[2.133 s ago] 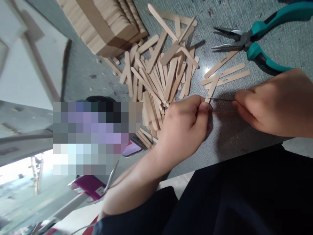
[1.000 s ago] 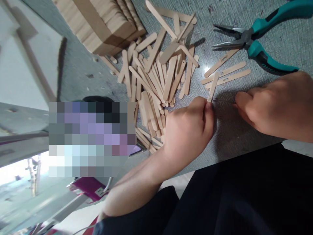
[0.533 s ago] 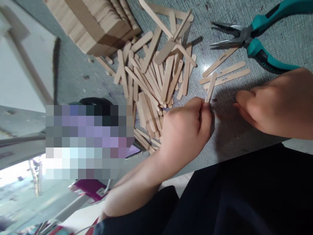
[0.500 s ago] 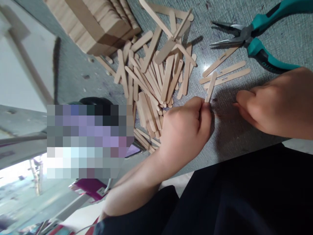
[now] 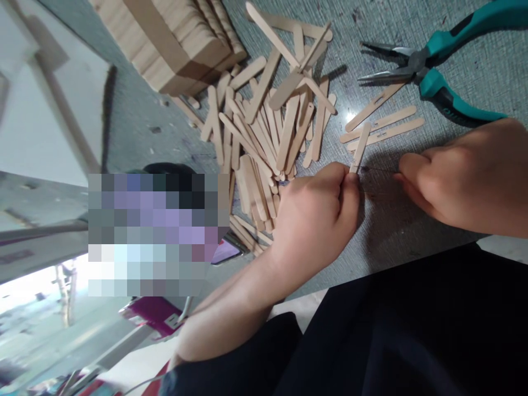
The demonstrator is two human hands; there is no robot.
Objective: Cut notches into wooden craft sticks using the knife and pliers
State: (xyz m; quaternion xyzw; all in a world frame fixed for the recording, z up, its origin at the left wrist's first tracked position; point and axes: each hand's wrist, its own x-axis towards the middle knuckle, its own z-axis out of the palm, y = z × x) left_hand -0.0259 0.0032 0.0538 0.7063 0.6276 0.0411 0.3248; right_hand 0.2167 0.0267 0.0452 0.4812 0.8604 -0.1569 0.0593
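My left hand is closed, pinching a wooden craft stick between thumb and fingers. The stick's upper part juts out above the fingers, with small marks near the grip. To the right, my right hand is also closed, its fingertips around the end of a thin dark wire-like piece. This piece runs from the fingertips to the held stick; its exact kind is too fine to tell. Just beyond the hands lie several craft sticks with small slots cut in their middles, including one slotted stick.
Teal-handled needle-nose pliers lie with jaws apart at the upper right. A heap of craft sticks spreads left of the hands, beside a banded stack of wooden sticks. A phone-like device lies near my left forearm.
The view has shifted slightly, moving the left-side items a little to the right. Both hands keep their grips. The thin line between stick and right hand now shows more clearly.
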